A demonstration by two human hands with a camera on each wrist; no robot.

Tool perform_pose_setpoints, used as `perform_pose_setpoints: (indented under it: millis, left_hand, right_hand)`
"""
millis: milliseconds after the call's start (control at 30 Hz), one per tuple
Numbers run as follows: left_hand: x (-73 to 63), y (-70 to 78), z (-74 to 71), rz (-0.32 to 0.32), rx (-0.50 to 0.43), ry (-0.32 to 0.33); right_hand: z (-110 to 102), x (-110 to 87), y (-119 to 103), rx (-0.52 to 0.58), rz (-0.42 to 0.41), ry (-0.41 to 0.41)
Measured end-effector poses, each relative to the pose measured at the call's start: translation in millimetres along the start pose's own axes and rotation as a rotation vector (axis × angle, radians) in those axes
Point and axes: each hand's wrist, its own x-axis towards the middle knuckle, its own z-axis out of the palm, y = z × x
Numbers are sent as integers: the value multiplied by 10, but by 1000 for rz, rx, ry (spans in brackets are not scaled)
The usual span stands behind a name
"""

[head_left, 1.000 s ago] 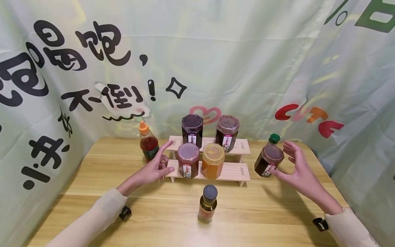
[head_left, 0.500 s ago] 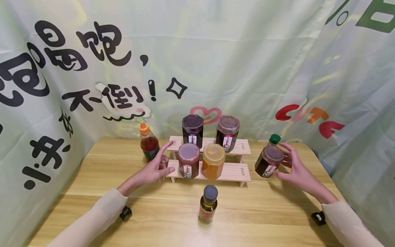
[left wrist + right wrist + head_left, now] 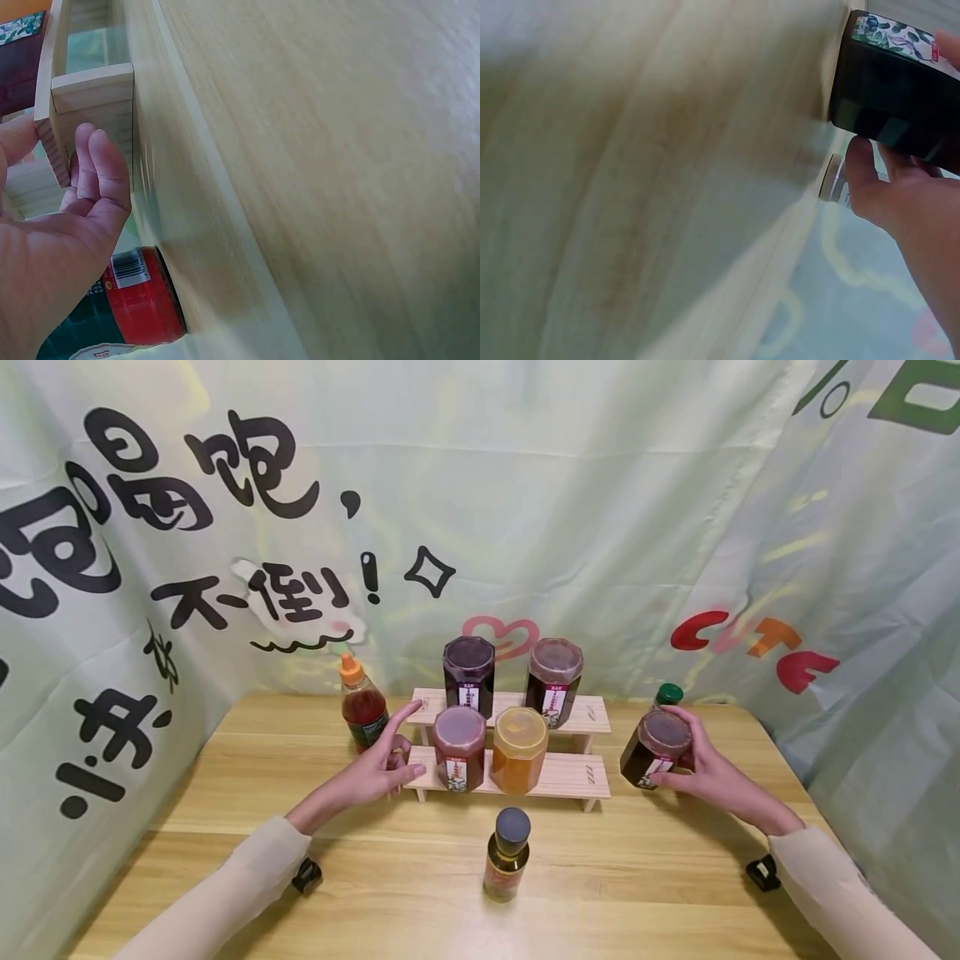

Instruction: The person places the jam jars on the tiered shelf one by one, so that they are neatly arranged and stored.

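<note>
My left hand (image 3: 373, 770) grips the left end of a two-step wooden rack (image 3: 566, 774); its thumb lies at the lower board, and the index finger reaches to the upper one. In the left wrist view, curled fingers sit under the lower board's end (image 3: 51, 150). At the right, my right hand (image 3: 705, 770) holds a dark jam jar (image 3: 647, 752) with a pale lid, thumb in front and fingers behind. The right wrist view has the same jar (image 3: 900, 86) at its upper right. Whether the jar touches the table is unclear.
On the rack stand a purple jar (image 3: 468, 672), a dark red jar (image 3: 553, 681), a reddish jar (image 3: 458, 747) and an amber jar (image 3: 518, 752). An orange-capped sauce bottle (image 3: 363, 706), a green-capped bottle (image 3: 668, 694) and a dark-capped bottle (image 3: 504, 864) stand around it.
My right hand has moved left, and its fingers have closed round the dark jar. My left hand stays at the rack's left end.
</note>
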Motion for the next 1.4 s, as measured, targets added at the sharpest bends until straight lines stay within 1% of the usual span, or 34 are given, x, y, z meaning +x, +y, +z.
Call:
perform_pose_setpoints:
  millis: [67, 200, 267, 367, 600, 667, 833, 967, 1133, 1300, 1400]
  left_hand:
    - [2, -6, 1, 3, -2, -3]
    - [2, -12, 1, 11, -2, -3]
    - [0, -9, 0, 10, -1, -1]
    - [-6, -2, -2, 5, -2, 1]
    - [-7, 11, 7, 13, 5, 1]
    - [-4, 12, 8, 9, 2, 2]
    - [-8, 9, 2, -5, 0, 5]
    - [-8, 13, 4, -9, -1, 7]
    - [-2, 6, 5, 2, 7, 7]
    - [3, 4, 3, 14, 8, 4]
    - [5, 4, 6, 12, 9, 1]
  right_hand:
    - [2, 6, 16, 3, -11, 4]
    - [21, 19, 42, 11, -60, 16]
    - [32, 25, 53, 6, -91, 25]
    - [47, 27, 48, -4, -113, 41]
    - [58, -42, 21, -74, -96, 72]
    - [77, -78, 18, -83, -93, 92]
    - [144, -182, -10, -148, -104, 153]
    - [174, -252, -80, -195, -111, 186]
    - [240, -327, -260, -251, -129, 209]
    - [338, -365, -463, -255, -167, 219]
    - [396, -373, -559, -254, -171, 227]
